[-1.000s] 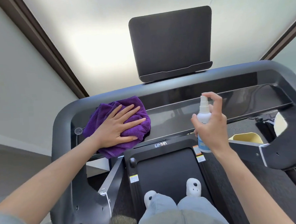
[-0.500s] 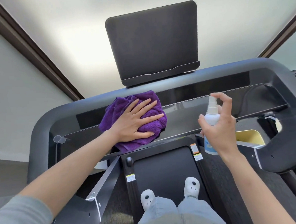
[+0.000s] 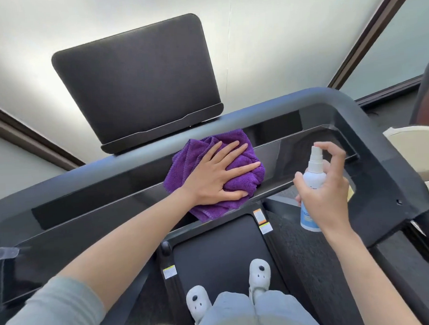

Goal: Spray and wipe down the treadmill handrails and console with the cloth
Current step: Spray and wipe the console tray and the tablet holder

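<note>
Flat and spread, the left hand (image 3: 215, 178) presses the purple cloth (image 3: 243, 160) onto the glossy console (image 3: 294, 143), near the middle, just below the tablet stand (image 3: 139, 84). To its right, the right hand (image 3: 327, 193) grips the spray bottle (image 3: 312, 182) upright, forefinger curled over the nozzle, above the belt (image 3: 218, 254).

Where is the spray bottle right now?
In the head view, the spray bottle is at right, upright in the right hand, above the treadmill console, right of the purple cloth.
</note>
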Available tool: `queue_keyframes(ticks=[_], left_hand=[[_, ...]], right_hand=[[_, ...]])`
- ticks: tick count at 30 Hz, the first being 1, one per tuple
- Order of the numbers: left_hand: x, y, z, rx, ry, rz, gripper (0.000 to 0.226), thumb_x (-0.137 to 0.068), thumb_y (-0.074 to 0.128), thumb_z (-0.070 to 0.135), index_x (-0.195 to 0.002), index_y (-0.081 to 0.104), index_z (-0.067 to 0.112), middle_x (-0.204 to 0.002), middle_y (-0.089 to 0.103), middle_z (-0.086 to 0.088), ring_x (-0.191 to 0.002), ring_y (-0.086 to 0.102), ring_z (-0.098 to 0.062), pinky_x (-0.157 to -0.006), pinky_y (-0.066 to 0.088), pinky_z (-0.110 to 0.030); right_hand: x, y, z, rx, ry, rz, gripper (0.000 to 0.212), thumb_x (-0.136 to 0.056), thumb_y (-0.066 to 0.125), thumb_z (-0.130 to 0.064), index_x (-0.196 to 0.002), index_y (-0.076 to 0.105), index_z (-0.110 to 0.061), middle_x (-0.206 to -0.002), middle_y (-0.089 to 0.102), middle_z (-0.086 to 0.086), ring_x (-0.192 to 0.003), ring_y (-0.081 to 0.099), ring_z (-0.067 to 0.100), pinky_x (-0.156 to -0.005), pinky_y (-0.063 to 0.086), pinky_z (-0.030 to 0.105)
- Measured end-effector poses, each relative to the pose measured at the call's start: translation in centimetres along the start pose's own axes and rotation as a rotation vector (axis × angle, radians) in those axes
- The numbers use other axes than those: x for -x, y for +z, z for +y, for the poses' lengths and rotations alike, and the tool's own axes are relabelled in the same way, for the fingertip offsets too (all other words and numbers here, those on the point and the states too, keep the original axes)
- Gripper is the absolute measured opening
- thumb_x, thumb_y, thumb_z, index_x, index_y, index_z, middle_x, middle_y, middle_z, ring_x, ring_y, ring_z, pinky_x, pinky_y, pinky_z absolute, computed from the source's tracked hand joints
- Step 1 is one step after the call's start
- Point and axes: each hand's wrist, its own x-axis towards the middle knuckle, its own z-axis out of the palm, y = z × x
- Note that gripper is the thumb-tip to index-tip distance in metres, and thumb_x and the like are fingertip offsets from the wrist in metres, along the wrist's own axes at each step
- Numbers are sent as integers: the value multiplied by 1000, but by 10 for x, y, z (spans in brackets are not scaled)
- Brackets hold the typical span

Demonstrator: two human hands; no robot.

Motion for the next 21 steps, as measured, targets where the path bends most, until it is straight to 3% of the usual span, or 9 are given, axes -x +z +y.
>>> queue_keyframes(ticks=[7, 13, 21], left_hand=[[-68, 6, 27, 4, 28, -6, 66, -91, 40, 66, -151, 25, 41, -163, 15, -3, -150, 9, -24, -121, 0, -48], [-120, 11, 47, 7, 45, -27, 66, -92, 41, 65, -151, 25, 41, -163, 14, -3, -150, 8, -24, -121, 1, -48], [-192, 25, 80, -13, 14, -17, 77, -92, 34, 67, -155, 12, 29, -163, 10, -5, -151, 6, -22, -121, -3, -43]], right_hand=[[-34, -29, 29, 13, 46, 15, 59, -87, 64, -2, -125, 38, -38, -88, 59, 14, -63, 63, 44, -67, 55, 60], [-59, -57, 51, 20, 45, 37, 58, -87, 63, 0, -126, 38, -34, -80, 57, 16, -58, 61, 41, -66, 55, 55], [-68, -94, 73, 3, 71, 120, 64, -86, 64, 2, -120, 37, -45, -76, 58, 6, -52, 63, 33, -61, 55, 54]])
